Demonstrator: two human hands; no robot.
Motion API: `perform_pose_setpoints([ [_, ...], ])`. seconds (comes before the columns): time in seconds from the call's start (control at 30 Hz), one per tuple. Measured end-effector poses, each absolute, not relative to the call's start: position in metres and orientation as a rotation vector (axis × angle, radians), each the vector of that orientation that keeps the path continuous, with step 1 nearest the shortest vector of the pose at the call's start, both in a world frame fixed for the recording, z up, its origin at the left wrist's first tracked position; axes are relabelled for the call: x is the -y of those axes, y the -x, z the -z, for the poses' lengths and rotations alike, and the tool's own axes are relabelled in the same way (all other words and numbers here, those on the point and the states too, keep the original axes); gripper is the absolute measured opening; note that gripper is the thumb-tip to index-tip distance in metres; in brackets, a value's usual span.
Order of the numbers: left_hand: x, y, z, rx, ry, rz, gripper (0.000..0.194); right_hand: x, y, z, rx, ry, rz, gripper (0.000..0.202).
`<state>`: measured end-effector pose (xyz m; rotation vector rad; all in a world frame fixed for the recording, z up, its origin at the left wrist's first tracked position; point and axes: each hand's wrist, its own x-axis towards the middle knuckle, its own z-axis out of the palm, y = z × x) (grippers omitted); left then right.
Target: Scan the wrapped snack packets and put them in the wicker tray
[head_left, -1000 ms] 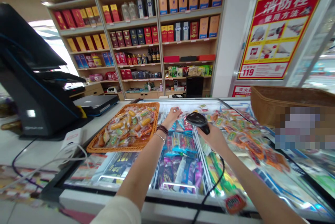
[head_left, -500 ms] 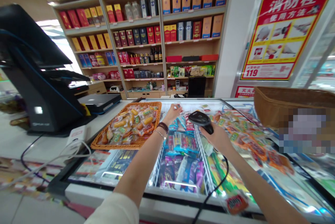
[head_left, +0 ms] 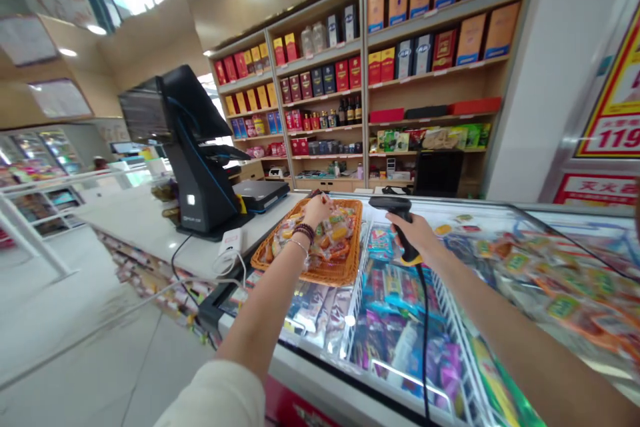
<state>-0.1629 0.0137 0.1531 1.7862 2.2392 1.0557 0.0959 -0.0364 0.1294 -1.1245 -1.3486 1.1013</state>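
Note:
My left hand [head_left: 318,211], with beads and a thin bracelet at its wrist, is over the far part of an orange wicker basket [head_left: 327,275]. Its fingers are curled round something small and dark that I cannot make out. Wrapped snack packets [head_left: 336,234] fill the basket, which sits on the glass top of a freezer. To the right, my right hand [head_left: 414,232] grips the handle of a black barcode scanner [head_left: 390,203], held above the freezer with its cable hanging down.
A black checkout terminal [head_left: 200,174] and a flat scale [head_left: 263,194] stand on the white counter [head_left: 125,214] at left. More packets [head_left: 570,280] lie on the glass at right. Shelves of boxes [head_left: 315,80] rise behind.
The view has turned left. My left hand has moved from over the freezer's middle to over the basket. My right hand still holds the scanner, now more upright.

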Motion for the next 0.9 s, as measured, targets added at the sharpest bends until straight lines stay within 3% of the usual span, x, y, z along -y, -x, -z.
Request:
perform_pose_setpoints([
  [0.1,-0.005,0.169,-0.146,-2.349,-1.802,-0.965,0.027,0.034,-0.083,-0.116,1.337,1.109,-1.165,0.037],
  [0.17,-0.002,0.162,-0.143,-2.287,-1.958,-1.102,0.035,0.034,-0.086,-0.108,1.324,1.089,-1.173,0.037],
  [0.3,-0.009,0.114,-0.138,-1.77,-2.296,-1.422,0.038,0.041,-0.118,-0.096,1.2,1.012,-1.152,0.038],
  [0.5,-0.039,-0.03,-0.113,-1.122,-2.266,-1.383,0.029,0.067,-0.204,-0.08,0.879,1.074,-1.01,0.037],
  [0.7,-0.06,-0.166,-0.056,-1.23,-1.91,-1.147,0.019,0.08,-0.258,-0.054,0.539,1.129,-0.898,0.033],
  [0.9,-0.071,-0.222,-0.029,-1.57,-1.764,-1.059,0.039,0.077,-0.268,-0.044,0.428,1.151,-0.922,0.036],
])
